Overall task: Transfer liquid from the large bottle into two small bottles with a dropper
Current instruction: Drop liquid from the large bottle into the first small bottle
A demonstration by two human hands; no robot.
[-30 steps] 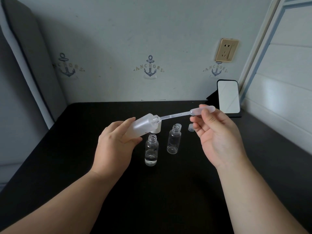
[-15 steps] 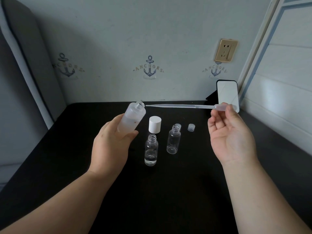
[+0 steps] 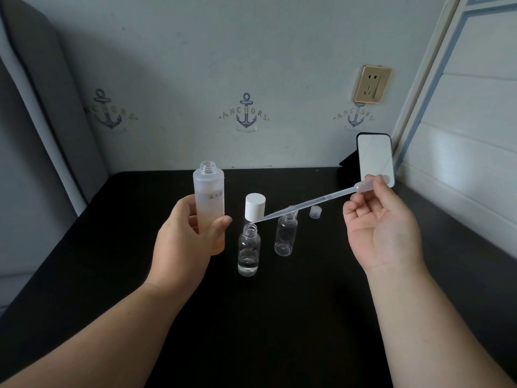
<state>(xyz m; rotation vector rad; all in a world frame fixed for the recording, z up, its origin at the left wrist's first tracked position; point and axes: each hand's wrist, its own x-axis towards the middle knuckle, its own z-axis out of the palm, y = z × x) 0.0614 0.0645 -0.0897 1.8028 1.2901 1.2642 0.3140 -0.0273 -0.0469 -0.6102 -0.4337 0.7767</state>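
My left hand (image 3: 184, 242) grips the large frosted bottle (image 3: 209, 194) upright and uncapped, just left of the small bottles. My right hand (image 3: 383, 228) pinches the bulb of a clear plastic dropper (image 3: 313, 201), which slants down to the left. The dropper's tip hangs just above the open mouth of the near small bottle (image 3: 248, 253), which holds a little clear liquid at its bottom. The second small bottle (image 3: 285, 236) stands to its right, open and seemingly empty, partly behind the dropper.
A white cap (image 3: 255, 206) stands behind the near small bottle. A small clear cap (image 3: 315, 212) lies farther right on the black table (image 3: 279, 317). A small mirror (image 3: 375, 155) leans at the back right corner, by the wall.
The left hand has brought the large bottle from tilted to upright. The right hand pulled the dropper out of it, then swung the tip down over the near small bottle.
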